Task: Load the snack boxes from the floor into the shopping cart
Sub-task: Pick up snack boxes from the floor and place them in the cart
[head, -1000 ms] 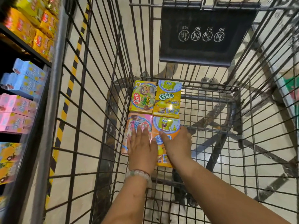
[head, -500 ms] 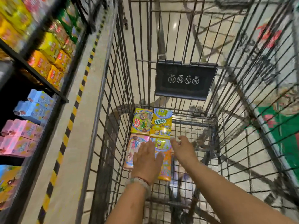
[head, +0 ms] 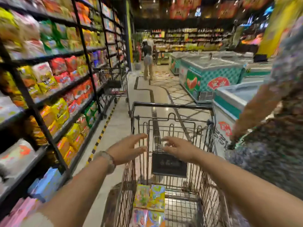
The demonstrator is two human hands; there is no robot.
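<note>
Change since earlier views: lifting clear of the boxes and out of the basket, both hands; tilting up from the cart floor to the aisle, the camera view.
Left hand (head: 127, 150): hovering above the cart's left rim, fingers spread wide, holding nothing; wearing a pale bead bracelet (head: 109, 161) at the wrist.
Right hand (head: 177, 147): hovering over the basket, fingers loosely spread, holding nothing.
Meaning for task: appearing to finish a placement step; judging the hands free for the next fetch from the floor.
Container: standing in the aisle directly ahead, the black wire shopping cart (head: 172, 104), with a dark folded child-seat flap (head: 168, 164) inside the far end.
Contents: lying flat on the basket bottom in a two-by-two block, edges touching, four colourful cardboard snack boxes (head: 149, 199); sitting at far left the green-yellow box (head: 141, 195), at far right the yellow box (head: 157, 199), at near left the pink box (head: 139, 217), at near right the orange box (head: 155, 218).
Remaining boxes on floor: not showing in this view; cannot tell how many remain.
Surroundings: running along the left, black metal shelves of bright snack packets (head: 54, 74); standing at right, teal chest freezers (head: 211, 74); standing at the right edge, a person in a patterned garment (head: 278, 128).
Image quality: blurring heavily from motion.
</note>
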